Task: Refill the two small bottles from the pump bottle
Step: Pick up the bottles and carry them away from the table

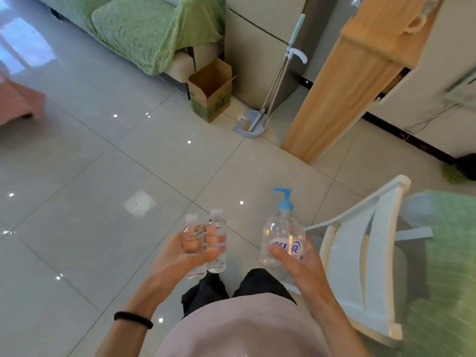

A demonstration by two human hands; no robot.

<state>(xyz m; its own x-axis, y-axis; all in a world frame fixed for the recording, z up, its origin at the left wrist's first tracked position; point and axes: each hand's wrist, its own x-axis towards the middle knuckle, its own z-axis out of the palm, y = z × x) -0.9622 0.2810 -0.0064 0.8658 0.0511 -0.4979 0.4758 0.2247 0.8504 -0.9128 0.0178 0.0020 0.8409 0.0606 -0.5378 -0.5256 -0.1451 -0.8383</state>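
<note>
Your left hand [177, 256] grips both small bottles [217, 229] upright, side by side and touching, thumb across their fronts, fingers curled behind. Your right hand [301, 266] wraps the pump bottle [282, 228] low on its body, thumb on the label, blue pump on top. A white chair [360, 253] stands just to your right.

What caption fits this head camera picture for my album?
Left hand holds two small capped bottles; right hand holds the blue-topped pump bottle, above a tiled floor.
</note>
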